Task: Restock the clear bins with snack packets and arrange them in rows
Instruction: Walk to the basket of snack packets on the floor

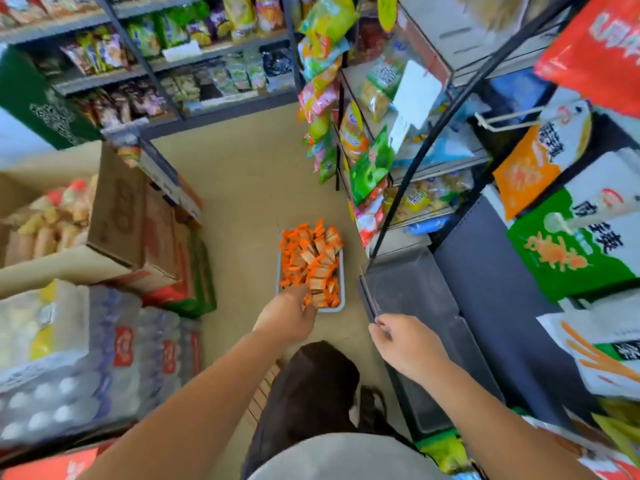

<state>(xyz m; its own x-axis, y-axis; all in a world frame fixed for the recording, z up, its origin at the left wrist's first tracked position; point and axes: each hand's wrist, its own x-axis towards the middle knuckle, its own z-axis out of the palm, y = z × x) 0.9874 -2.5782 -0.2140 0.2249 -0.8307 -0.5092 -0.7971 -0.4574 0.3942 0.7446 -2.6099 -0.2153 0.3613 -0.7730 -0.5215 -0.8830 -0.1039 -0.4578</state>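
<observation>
Bare floor [242,188] runs open between the cardboard boxes [138,216] on the left and the rack [440,166] on the right (hanging packets [322,98] jut out); the bin [343,271] sits mid-aisle.

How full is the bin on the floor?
Very full: orange snack packets pile above the rim of the clear bin, and some poke past its far end.
</observation>
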